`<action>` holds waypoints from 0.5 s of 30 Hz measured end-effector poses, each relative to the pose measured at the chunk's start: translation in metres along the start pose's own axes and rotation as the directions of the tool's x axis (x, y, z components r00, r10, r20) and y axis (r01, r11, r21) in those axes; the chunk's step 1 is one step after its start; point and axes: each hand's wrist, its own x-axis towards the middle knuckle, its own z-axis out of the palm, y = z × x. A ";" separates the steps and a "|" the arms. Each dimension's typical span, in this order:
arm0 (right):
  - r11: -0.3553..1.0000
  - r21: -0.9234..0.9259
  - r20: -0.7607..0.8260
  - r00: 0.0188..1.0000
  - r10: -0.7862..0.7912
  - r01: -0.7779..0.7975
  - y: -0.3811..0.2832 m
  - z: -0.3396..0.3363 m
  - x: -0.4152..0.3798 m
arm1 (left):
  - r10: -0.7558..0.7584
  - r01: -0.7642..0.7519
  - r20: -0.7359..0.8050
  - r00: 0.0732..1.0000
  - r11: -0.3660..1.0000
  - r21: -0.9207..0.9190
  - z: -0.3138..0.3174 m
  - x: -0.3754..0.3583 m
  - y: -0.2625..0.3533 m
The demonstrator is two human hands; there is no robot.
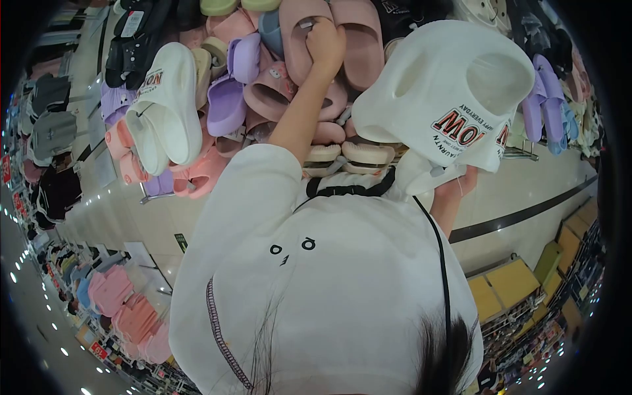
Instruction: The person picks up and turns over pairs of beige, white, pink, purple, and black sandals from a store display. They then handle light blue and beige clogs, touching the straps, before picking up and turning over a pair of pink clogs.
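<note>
A pair of large dusty-pink slide slippers point(359, 33) hangs at the top centre of the rack. My left hand point(326, 45) reaches up to it, fingers curled at the inner edge of the left slipper, beside a small pale tag or hook. To the right, close to the camera, is a pair of white slippers point(411, 85) with red and black "NOW" lettering. My right hand point(466, 183) grips these from below, its fingers partly hidden behind them. Purple slippers point(226, 105) and a pink slipper with a character face point(270, 89) hang just left of my left arm.
Another white slipper pair point(174, 99) and coral slippers point(197, 174) hang at the left; lilac slippers point(545, 95) hang at the far right. Metal rack hooks point(523, 155) stick out. Clothing racks point(112, 289) stand at lower left, yellow boxes point(510, 286) at lower right.
</note>
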 end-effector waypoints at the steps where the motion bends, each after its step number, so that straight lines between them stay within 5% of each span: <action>1: 1.000 -0.019 0.000 1.000 -0.005 0.005 0.000 0.001 0.000 | -0.015 0.015 0.017 1.000 1.000 -0.011 0.001 0.002 -0.001; 5: 0.999 -0.008 0.051 0.998 0.042 -0.041 0.000 -0.009 0.007 | 0.026 -0.025 0.010 1.000 0.996 -0.086 0.020 0.013 -0.022; 7: 0.997 -0.062 0.044 0.998 0.048 -0.045 -0.003 0.003 0.007 | -0.022 0.106 0.287 0.958 0.954 -0.279 0.011 0.022 -0.028; 8: 0.992 -0.114 0.038 0.998 0.050 -0.045 -0.005 0.011 0.007 | -0.018 0.102 0.289 0.957 0.955 -0.279 0.004 0.020 -0.031; 10: 0.988 -0.134 -0.021 0.997 0.071 -0.073 -0.007 0.020 0.009 | -0.146 0.470 0.725 0.673 0.842 -0.267 -0.060 -0.003 -0.001; 13: 0.980 -0.102 0.046 0.983 0.175 -0.170 -0.005 0.026 0.016 | 0.027 0.535 0.807 0.590 0.735 -0.416 -0.103 -0.047 0.019; 15: 0.946 -0.106 0.070 0.946 0.316 -0.308 0.000 0.042 0.018 | 0.171 0.720 0.757 0.631 0.236 -0.653 -0.112 -0.078 0.026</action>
